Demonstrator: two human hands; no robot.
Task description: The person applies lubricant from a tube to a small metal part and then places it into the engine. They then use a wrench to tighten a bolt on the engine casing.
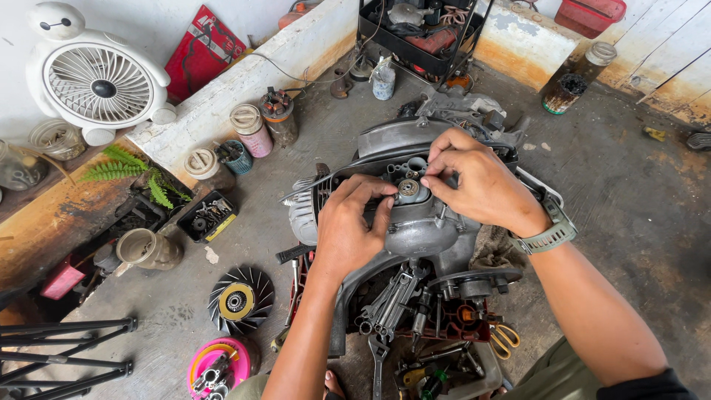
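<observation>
Seating a small round bearing (408,188) into the engine casing (415,222): left hand (348,230) and right hand (474,181) pinch it with fingertips; next likely needs square, even pressing.

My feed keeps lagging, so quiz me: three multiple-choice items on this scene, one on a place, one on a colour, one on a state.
1. Where does the finned round wheel lie?
A. on the floor left of the engine
B. on top of the engine
C. on the ledge by the fan

2. What colour are the scissors' handles?
A. blue
B. yellow
C. white

3. What are the hands doing?
A. both rest on the floor
B. one holds a wrench
C. both pinch at a small round part on the engine

Answers:
1 A, it sits on the concrete left of the engine.
2 B, yellow loops show beside the tools.
3 C, left hand and right hand meet at the small round part.
</observation>
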